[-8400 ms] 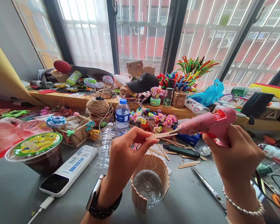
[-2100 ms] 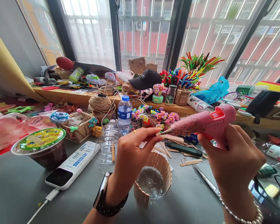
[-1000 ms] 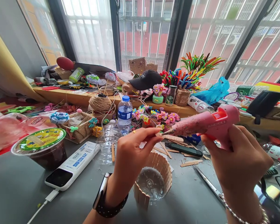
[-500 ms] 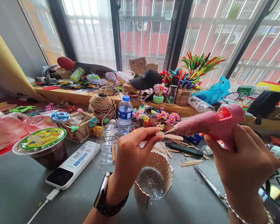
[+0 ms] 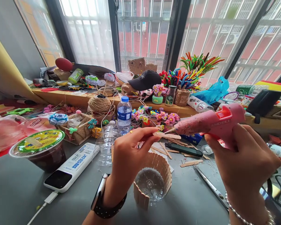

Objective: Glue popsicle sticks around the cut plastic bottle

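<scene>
Daylight pours through barred windows point(image 5: 142, 28) over a wooden sill point(image 5: 61, 98) and grey table point(image 5: 14, 193), beside a grey wall point(image 5: 7, 25).

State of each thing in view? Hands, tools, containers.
left hand: pinching the stick
stick: held level above the table, nozzle tip touching it
right hand: gripping the glue gun
glue gun: raised, pointing left
cup: upright, open, sticks glued round part of its wall
bottle: upright, capped
tub: sealed with a film lid
white device: flat, cable plugged in
</scene>
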Demonstrator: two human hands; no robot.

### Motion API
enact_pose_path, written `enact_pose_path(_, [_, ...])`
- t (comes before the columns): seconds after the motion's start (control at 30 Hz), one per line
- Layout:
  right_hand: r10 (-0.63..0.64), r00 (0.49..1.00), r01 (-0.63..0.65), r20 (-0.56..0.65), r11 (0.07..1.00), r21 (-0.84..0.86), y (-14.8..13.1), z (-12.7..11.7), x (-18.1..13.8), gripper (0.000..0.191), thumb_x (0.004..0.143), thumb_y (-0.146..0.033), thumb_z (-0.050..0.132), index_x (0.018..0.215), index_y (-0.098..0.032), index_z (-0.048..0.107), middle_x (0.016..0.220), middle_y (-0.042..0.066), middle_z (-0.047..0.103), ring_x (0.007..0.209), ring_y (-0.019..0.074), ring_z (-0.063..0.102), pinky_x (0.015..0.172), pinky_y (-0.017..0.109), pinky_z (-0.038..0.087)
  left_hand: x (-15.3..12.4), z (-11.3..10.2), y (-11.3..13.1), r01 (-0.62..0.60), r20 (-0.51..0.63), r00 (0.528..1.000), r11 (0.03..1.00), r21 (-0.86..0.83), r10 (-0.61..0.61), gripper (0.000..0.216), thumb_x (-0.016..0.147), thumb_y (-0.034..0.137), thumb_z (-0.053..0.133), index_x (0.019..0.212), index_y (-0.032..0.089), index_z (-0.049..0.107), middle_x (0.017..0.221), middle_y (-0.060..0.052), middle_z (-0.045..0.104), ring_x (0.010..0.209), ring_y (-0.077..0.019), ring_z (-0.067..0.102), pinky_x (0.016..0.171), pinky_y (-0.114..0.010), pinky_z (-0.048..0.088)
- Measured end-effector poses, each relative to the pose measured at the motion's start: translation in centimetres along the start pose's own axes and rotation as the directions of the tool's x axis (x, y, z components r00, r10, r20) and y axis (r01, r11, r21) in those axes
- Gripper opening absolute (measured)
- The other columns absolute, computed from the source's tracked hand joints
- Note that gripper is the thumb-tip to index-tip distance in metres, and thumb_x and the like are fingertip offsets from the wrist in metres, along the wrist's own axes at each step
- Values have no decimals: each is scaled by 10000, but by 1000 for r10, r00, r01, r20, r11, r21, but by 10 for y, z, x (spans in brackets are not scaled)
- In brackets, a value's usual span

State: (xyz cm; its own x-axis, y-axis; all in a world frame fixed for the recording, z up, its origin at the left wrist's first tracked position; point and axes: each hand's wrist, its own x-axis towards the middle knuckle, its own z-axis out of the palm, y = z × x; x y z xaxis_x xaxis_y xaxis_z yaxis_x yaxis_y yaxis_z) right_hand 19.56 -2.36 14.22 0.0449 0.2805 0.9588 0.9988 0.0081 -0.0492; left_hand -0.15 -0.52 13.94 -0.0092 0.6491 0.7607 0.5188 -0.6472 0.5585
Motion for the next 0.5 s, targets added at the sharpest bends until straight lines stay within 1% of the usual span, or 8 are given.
enact_pose_path(0.23, [2,1000,-2,-3,1000,15,1,1,0,249,691,-275,605,557,-198,409,541,-22,429,498,101,400,453,251,216,0,-2,1,-20,-11,1000,1000,-2,20,117,687,209,658,802,186,662,737,21,699,624,-99,646,630,-176,515])
enact_pose_path(0.4, [-4,1000,4,-3,1000,-3,1,0,1,229,705,-280,573,549,-198,428,535,-15,450,498,105,415,447,248,219,-1,-2,4,20,-3,1000,1000,0,-20,111,707,214,638,815,197,658,736,16,699,638,-115,649,632,-202,522])
enact_pose_path(0.5, [-6,1000,6,-2,1000,-13,3,0,2,262,699,-277,577,525,-198,398,515,-22,424,486,97,399,440,241,218,-1,-2,3,15,-1,1000,1000,11,-15,106,711,220,633,811,196,657,741,9,700,639,-122,650,635,-213,526])
